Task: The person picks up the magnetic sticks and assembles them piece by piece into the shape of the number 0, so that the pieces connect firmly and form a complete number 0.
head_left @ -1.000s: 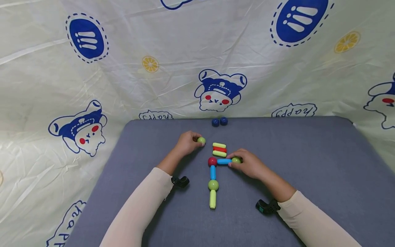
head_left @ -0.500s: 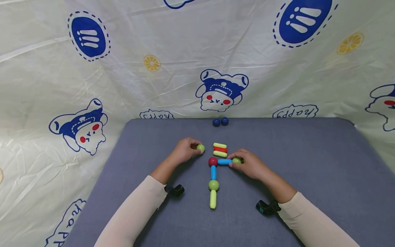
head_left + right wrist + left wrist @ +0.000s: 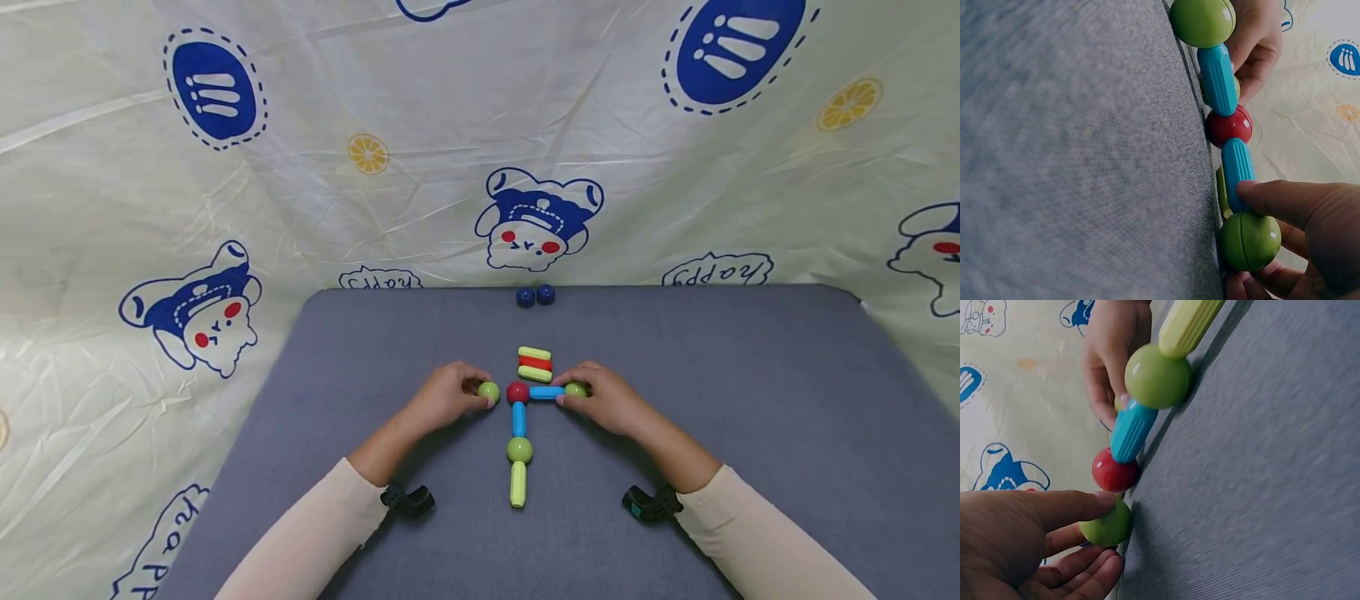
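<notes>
1. In my head view, the left hand (image 3: pixel 448 398), left of centre, had thumb and finger clamped on the left green ball (image 3: pixel 488 392), just beside the red ball (image 3: pixel 517 392) with a narrow gap between.
2. I saw the right hand (image 3: pixel 606 402), right of centre, clamped where the sideways blue rod (image 3: pixel 546 392) met the right green ball (image 3: pixel 577 389); my right wrist view put its thumb tip on the rod.
3. That rod reached the red ball at the frame's centre, from which the lower blue rod (image 3: pixel 519 419) ran down to the large green ball (image 3: pixel 519 451) and the yellow-green rod (image 3: pixel 518 485), lower centre.
4. Just above the sideways rod, I made out a red rod (image 3: pixel 535 364) between two pale rods (image 3: pixel 535 352).
5. Two dark blue balls (image 3: pixel 546 295) sat side by side at the far edge of the grey table (image 3: pixel 570 550), before the printed cloth (image 3: pixel 435 92).
</notes>
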Motion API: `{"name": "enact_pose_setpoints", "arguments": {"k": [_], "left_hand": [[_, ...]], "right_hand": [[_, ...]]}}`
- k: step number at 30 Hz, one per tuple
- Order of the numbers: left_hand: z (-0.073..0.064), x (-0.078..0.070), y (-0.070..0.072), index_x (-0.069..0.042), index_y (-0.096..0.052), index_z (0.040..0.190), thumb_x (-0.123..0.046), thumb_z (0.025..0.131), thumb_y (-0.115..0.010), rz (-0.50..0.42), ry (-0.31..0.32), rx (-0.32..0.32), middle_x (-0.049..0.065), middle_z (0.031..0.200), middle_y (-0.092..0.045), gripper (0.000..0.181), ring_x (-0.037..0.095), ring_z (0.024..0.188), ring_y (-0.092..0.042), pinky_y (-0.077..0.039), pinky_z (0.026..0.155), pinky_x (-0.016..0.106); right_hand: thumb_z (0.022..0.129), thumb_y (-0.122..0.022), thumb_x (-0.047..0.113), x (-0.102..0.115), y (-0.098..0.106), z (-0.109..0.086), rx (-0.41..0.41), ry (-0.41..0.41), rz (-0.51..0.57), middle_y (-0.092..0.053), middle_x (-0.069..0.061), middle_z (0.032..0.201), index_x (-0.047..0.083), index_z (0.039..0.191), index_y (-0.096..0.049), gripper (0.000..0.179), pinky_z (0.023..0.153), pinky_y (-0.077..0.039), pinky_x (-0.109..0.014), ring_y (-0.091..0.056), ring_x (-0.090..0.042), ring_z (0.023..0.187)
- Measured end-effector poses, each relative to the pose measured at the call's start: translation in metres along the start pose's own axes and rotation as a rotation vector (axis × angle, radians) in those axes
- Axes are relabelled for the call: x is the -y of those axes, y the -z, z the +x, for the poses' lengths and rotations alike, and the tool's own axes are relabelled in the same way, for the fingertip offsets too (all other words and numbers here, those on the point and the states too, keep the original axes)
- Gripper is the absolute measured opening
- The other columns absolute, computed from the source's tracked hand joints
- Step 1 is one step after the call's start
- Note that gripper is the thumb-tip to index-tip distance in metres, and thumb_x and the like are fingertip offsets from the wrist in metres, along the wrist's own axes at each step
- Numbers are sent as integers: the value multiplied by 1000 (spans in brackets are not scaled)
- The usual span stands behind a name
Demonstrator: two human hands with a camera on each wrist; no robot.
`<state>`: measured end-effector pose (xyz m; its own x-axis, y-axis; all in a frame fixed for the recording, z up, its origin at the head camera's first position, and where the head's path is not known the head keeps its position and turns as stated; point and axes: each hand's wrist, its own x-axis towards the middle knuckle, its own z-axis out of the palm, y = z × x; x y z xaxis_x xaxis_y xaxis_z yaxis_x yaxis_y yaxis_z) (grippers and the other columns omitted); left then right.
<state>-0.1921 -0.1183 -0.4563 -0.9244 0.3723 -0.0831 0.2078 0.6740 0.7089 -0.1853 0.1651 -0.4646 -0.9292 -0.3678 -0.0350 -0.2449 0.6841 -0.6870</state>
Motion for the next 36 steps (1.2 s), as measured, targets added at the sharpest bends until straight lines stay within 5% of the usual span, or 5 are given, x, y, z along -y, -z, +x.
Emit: {"name": "enact_pose_setpoints", "arguments": {"k": [13,28,36], "left_hand": [[-36,-10,-8,-8,-74,113,-14,86,-81,-37,-45,100,4,102,-65,28,11,87,-62,-52,69,21],[-70,-12,-19,-8,-74,111,-13,85,-82,-55,-109,133,1,99,-65,27,14,87,-64,-53,75,17],[-89,-12,-24,-13,-75,112,-15,85,-82,-111,-95,198,-3,97,-62,28,5,85,-63,-55,78,16]], "right_hand": [[95,-71,18,1,0,0,-1,3,-6,-64,-12,116,12,114,-74,20,86,-44,-37,-56,-25,101],[95,-70,18,2,0,0,10,8,-7,-64,-14,114,10,115,-74,21,86,-45,-38,-57,-26,100],[96,-70,18,2,-1,1,-1,4,7,-64,-15,116,11,114,-74,21,85,-44,-37,-57,-26,101]]}}
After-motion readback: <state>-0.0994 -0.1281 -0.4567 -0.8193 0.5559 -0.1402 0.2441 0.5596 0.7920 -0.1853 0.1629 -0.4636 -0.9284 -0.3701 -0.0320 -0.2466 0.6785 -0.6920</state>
